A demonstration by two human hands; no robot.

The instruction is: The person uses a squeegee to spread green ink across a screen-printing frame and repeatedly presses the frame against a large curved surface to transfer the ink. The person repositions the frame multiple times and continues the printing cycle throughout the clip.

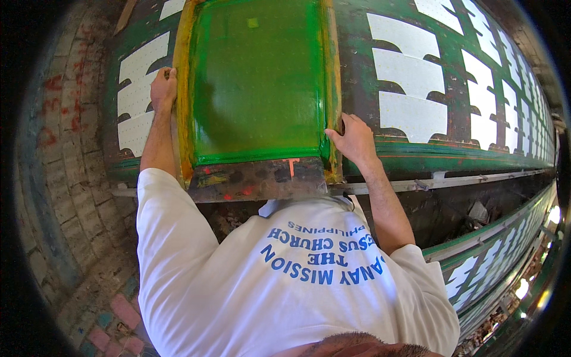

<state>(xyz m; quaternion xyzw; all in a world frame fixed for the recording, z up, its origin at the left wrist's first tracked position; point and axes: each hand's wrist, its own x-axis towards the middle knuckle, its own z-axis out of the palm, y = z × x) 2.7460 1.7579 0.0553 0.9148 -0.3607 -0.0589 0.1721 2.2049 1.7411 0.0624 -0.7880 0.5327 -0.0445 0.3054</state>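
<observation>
Both my hands are on a screen-printing frame (256, 83) with bright green mesh, yellow-stained side bars and a paint-spotted dark bottom bar. My left hand (163, 89) is closed around its left bar near the upper middle. My right hand (351, 134) grips the lower part of the right bar, thumb toward the inner edge. The frame lies over a long dark green table (380, 152). White cut pieces with curved notches (407, 110) lie in columns to its right, and more (140, 71) lie just left of my left hand.
A metal rail (398, 185) runs along the table's near edge. A second long table (499, 256) with similar white pieces is at lower right. A block wall (71, 178) with red marks stands on the left, above a floor patched pink and teal (113, 324).
</observation>
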